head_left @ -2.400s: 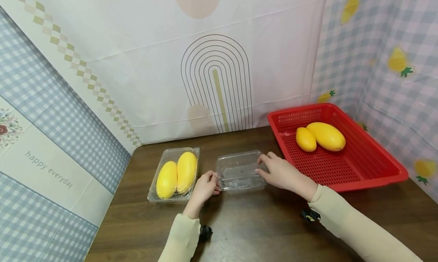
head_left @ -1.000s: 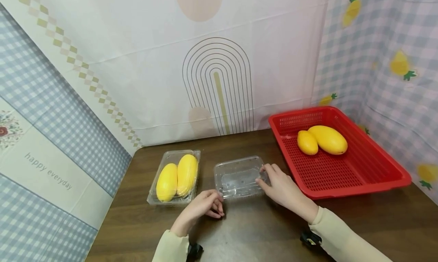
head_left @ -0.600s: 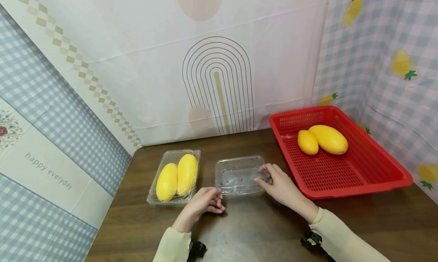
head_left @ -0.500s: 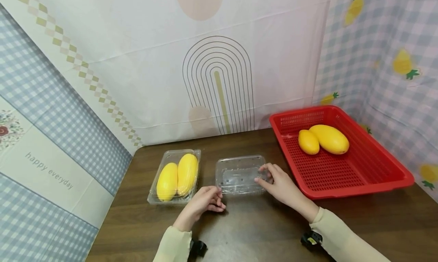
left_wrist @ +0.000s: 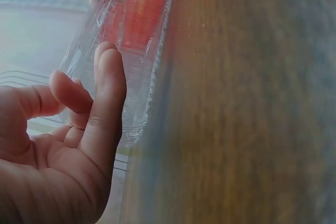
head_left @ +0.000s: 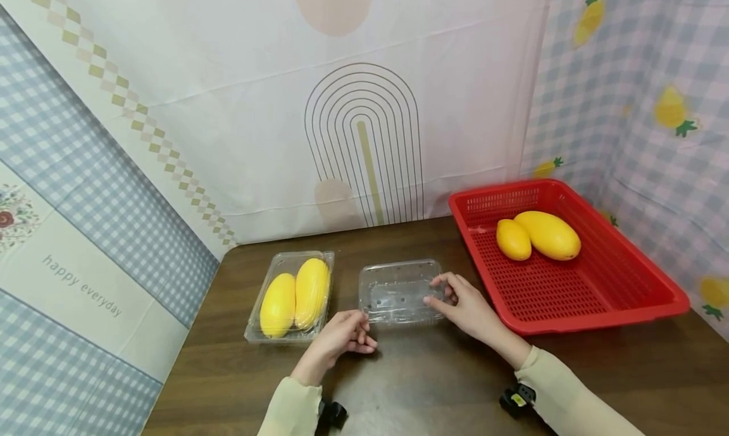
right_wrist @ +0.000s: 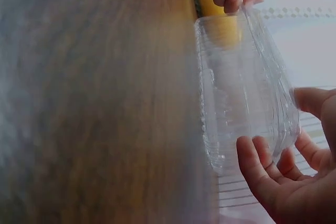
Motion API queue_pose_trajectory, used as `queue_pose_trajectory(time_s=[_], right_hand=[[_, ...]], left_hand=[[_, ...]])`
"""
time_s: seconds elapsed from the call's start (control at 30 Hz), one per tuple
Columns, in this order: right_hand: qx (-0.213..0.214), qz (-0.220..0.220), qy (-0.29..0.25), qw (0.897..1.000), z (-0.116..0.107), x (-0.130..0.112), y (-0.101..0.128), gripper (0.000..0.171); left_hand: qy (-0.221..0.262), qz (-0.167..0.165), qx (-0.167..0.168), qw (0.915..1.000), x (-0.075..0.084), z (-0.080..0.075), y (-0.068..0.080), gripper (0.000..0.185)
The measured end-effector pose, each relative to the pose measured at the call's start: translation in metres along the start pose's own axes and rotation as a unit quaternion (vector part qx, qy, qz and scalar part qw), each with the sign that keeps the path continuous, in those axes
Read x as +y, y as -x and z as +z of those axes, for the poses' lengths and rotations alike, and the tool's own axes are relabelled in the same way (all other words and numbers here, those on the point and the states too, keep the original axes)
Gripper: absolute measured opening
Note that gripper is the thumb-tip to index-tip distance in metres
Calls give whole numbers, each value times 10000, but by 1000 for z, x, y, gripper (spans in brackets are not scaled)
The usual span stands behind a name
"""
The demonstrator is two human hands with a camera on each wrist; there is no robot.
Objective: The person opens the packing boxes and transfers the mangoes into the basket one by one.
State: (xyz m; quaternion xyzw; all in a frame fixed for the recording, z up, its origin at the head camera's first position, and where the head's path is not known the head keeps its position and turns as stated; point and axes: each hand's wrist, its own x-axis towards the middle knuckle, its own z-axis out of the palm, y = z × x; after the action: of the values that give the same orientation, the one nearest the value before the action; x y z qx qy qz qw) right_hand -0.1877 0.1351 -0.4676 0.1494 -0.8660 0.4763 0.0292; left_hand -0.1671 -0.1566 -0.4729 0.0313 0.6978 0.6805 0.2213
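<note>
A clear plastic fruit box sits mid-table between both hands, with nothing seen inside it. My left hand is at its near left corner, pinching the edge between thumb and a curled finger; the other fingers are loosely bent. At the box's right end, my right hand holds it, the thumb on the near side and the fingers on the far side. The right wrist view shows that thumb and the fingers around the box's end. To the left, a second clear box contains two yellow oval fruits.
A red plastic basket stands at the right, holding a large yellow fruit and a smaller one. A patterned cloth wall rises along the back edge of the brown table.
My left hand has come back toward me and turned, staying at the box's near left corner. The box tilted slightly, then straightened. My right hand has stayed at its right end.
</note>
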Motion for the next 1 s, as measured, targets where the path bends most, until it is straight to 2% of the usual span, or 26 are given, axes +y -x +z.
queue_pose_trajectory(time_s=[0.27,0.43,0.53,0.63,0.77,0.87,1.0], right_hand=[[127,-225,-2,9997,-3,3,1,28],[370,107,-386,9985,-4,3,4,29],[333,455,-631,9964,-5,5,8,27],[-17,799,-525,9954,-7,5,12,28],[-702,1072,-422,9909,-9,5,17,41],[-1041,1067,-677,9865,-10,5,19,44],[-1314,977,-947,9820,-11,5,21,38]], left_hand=[[1,65,-28,10000,-1,1,0,20],[1,108,30,9999,-2,-1,-1,21],[11,114,48,9999,-2,-2,-1,22],[6,125,57,9999,-1,-2,-1,21],[-41,149,82,9998,-1,-3,-1,22],[-68,149,73,9998,-1,-3,0,22],[-73,141,58,9999,-1,-3,1,23]])
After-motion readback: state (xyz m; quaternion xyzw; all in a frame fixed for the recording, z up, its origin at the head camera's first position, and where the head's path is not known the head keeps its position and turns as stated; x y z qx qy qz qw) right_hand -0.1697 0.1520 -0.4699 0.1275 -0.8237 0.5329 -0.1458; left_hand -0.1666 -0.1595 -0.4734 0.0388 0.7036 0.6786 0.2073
